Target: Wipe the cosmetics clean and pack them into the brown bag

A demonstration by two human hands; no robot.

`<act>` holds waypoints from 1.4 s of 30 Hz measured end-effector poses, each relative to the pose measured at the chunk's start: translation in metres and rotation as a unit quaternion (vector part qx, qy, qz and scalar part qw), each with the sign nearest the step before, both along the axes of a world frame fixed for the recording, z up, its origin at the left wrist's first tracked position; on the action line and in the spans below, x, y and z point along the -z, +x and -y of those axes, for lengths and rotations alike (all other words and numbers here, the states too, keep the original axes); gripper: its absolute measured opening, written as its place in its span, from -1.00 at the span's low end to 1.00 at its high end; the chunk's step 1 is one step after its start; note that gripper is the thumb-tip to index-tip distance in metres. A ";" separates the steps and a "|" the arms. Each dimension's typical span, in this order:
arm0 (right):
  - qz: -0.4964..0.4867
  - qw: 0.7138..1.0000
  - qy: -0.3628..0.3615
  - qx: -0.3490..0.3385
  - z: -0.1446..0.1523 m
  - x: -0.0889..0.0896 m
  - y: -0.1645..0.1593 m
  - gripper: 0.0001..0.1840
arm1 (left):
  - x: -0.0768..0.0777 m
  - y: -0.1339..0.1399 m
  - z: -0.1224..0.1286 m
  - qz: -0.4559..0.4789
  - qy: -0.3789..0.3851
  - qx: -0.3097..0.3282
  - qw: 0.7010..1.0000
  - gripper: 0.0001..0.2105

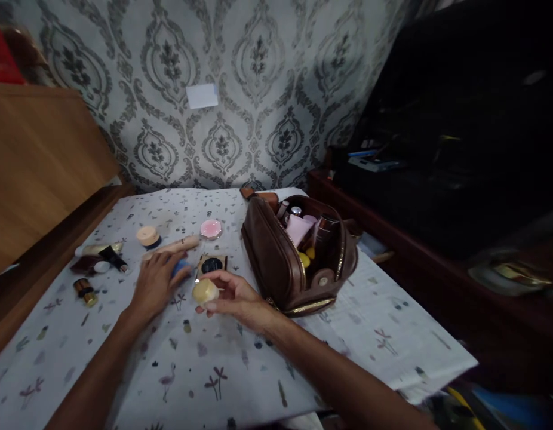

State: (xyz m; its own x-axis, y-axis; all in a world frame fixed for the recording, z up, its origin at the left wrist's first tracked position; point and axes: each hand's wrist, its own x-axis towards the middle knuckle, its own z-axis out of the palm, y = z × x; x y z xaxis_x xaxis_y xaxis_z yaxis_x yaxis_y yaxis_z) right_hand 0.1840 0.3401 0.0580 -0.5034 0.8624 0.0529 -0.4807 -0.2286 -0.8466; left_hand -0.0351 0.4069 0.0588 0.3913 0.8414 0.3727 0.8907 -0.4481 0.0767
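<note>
My right hand (240,301) pinches a small round jar with a yellowish-gold lid (205,291) above the table. My left hand (156,279) rests low over the cloth, its fingers and thumb curled around a small blue item (180,267), mostly covered and blurred. Just beyond that hand lies a long beige tube (184,243). A square black-and-gold compact (212,264) sits behind the jar. To the right stands a brown cosmetic bag (274,257), unzipped, holding a pink tube (298,229), a dark bottle (325,233) and several other items.
Farther back are a pink round compact (211,229) and a jar with a peach lid (148,236). At the left lie a black-capped tube (113,258) and a small dark-and-gold bottle (85,292). A wooden panel (48,173) borders the left; a dark screen (460,119) stands right.
</note>
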 end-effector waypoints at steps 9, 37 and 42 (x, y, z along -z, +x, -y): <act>0.029 0.997 0.066 -0.004 0.036 -0.037 0.029 -0.37 | -0.057 0.041 0.008 0.169 0.045 0.129 0.976 -0.70; 0.209 0.903 0.131 0.352 0.145 -0.050 0.233 -0.59 | -0.153 0.277 -0.068 -0.210 -0.245 0.311 0.894 -0.59; 0.215 0.901 0.123 0.357 0.142 -0.048 0.235 -0.60 | -0.146 0.285 -0.076 -0.180 -0.312 0.329 0.873 -0.68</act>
State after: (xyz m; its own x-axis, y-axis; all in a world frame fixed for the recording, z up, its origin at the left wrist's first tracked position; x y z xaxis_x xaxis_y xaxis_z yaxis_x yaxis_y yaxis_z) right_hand 0.4194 0.1979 0.1059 0.1543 0.9634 0.2192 -0.0465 0.2287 -0.9724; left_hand 0.2495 0.4827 0.2051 0.8634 0.3855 -0.3253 0.4731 -0.8427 0.2570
